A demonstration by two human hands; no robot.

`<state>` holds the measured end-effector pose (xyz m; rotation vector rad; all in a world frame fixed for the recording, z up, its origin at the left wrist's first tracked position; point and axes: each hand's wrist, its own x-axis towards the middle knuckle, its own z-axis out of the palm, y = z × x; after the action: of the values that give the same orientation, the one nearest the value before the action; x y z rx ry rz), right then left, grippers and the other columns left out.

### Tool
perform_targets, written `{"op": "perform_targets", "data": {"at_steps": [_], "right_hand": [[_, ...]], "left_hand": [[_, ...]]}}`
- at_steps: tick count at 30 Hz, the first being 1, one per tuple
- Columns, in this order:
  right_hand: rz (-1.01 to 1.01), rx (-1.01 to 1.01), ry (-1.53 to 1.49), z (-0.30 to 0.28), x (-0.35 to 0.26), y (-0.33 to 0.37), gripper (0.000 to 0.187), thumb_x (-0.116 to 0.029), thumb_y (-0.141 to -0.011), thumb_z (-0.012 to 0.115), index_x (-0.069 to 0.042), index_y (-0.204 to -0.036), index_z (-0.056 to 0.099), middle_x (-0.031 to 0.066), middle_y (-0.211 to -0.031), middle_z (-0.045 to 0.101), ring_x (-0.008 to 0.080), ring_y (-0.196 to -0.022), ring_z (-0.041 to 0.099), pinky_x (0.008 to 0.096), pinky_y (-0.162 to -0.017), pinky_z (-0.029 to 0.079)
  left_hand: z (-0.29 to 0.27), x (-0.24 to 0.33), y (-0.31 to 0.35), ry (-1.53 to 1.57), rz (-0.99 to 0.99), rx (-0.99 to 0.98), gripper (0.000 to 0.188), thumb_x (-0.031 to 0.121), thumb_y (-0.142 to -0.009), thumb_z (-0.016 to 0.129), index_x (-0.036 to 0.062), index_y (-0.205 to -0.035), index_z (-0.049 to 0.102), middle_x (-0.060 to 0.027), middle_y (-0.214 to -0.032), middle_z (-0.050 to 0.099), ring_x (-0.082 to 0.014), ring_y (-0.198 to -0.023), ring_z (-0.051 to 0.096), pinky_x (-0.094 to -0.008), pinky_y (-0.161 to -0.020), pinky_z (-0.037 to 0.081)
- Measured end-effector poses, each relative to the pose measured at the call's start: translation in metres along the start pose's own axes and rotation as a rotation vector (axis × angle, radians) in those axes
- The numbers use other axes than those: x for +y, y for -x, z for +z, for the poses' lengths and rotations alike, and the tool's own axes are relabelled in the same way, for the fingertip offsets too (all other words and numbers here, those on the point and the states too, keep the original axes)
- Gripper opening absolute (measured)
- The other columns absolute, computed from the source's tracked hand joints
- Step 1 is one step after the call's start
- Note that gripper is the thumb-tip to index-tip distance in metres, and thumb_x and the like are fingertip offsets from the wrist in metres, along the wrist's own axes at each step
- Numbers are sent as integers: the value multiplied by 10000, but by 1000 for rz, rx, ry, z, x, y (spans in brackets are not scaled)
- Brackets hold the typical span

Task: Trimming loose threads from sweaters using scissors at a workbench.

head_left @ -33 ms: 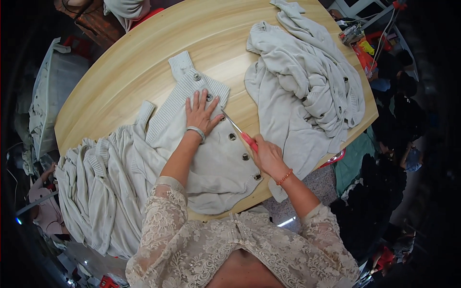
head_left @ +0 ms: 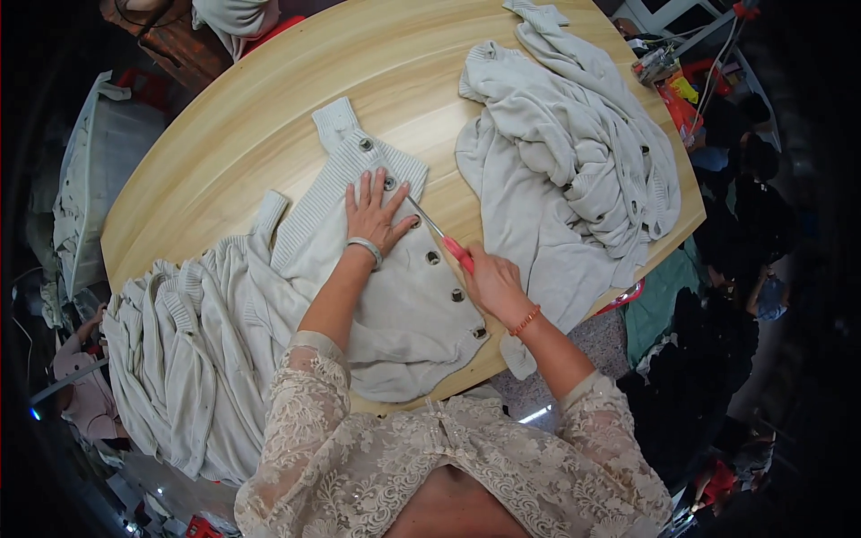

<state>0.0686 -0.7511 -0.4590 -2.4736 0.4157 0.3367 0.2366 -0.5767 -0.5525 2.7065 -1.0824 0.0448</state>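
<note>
1. The pale grey button-front cardigan (head_left: 399, 291) lies spread on the wooden worktop (head_left: 269, 117) right in front of me; I take its middle as the centre of my clock.
2. My left hand (head_left: 375, 221) rests flat on the knit toward 12 o'clock, its fingers spread apart. A silvery bangle (head_left: 366, 246) circles that wrist.
3. My right hand (head_left: 495, 285) is between 3 and 4 o'clock, its fingers closed around the handle of a slim red-handled tool (head_left: 457, 254). I wear a red bracelet (head_left: 526, 320) here.
4. The tool's metal shaft points up between 10 and 11 o'clock, its tip near my left index finger; I cannot tell whether it touches the knit.
5. Dark round buttons (head_left: 433, 257) run down the cardigan's edge from 12 to 4 o'clock.
6. A draped heap of pale knitwear (head_left: 206, 359) lies at 8 o'clock, and a rumpled pile of matching cardigans (head_left: 529, 202) at 2 o'clock.
</note>
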Motion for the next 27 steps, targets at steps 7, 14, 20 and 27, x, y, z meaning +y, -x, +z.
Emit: {"op": "perform_targets", "data": {"at_steps": [7,14,20,27], "right_hand": [[-124,100,80,-15,-36,-105,231,-223,-863,566,1,-918,560,219,-757,650,394,-754,649,478,-695,500],[17,-199,45,-34,-2,-19,263,-279,-865,609,-34,-954,574,215,-796,653,409,-794,639,492,-715,492],[-27,-83,-6,-42,-11,-45,248,-255,-884,572,-8,-888,557,220,-798,650,398,-800,640,487,-719,488],[0,-187,17,-38,14,3,244,-266,-881,583,-24,-908,565,222,-767,644,400,-742,638,494,-678,493]], "left_hand": [[-8,0,-17,37,-20,-125,705,668,-787,543,300,-1384,470,-139,-1554,195,-349,-1441,111,-547,-1136,18],[-5,-15,-28,-14,-14,-73,690,649,-805,533,317,-1402,435,-153,-1542,216,-353,-1436,137,-538,-1138,36],[1,-8,-42,-34,-11,-100,692,637,-829,507,331,-1436,375,-143,-1557,178,-342,-1444,106,-550,-1137,13],[6,-16,-42,-59,3,-54,654,609,-874,462,306,-1445,364,-156,-1555,178,-351,-1443,110,-554,-1135,10]]}}
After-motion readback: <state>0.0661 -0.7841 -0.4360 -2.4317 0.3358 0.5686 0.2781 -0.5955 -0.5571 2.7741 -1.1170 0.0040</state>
